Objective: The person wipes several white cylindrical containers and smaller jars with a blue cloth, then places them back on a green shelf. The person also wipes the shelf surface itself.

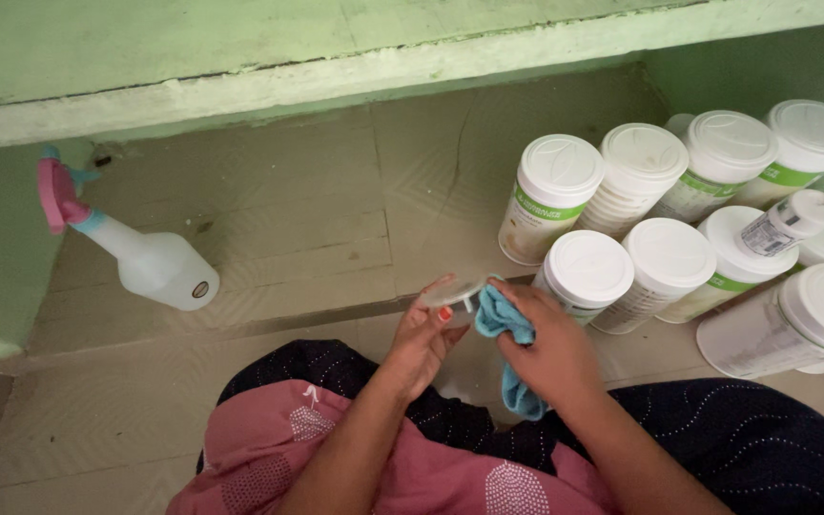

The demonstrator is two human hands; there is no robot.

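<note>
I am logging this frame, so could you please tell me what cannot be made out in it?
- Small clear lid in the left hand, head view: fingers cover part of it, and it is too pale to show detail.
- Blue cloth: mostly hidden inside the right hand.
- White tubs: rear ones overlapped by front ones, the far right ones cut by the frame edge.
- Spray bottle: nozzle too small to show detail.

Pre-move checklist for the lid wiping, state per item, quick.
1. Left hand grips the clear lid: ok.
2. Right hand holds the blue cloth: ok.
3. Cloth touches the lid's edge: ok.
4. Lid surface clean: cannot tell, too small and see-through.
5. Spray bottle upright: not ok, it lies on its side on the floor.
6. White canisters capped: ok.
</note>
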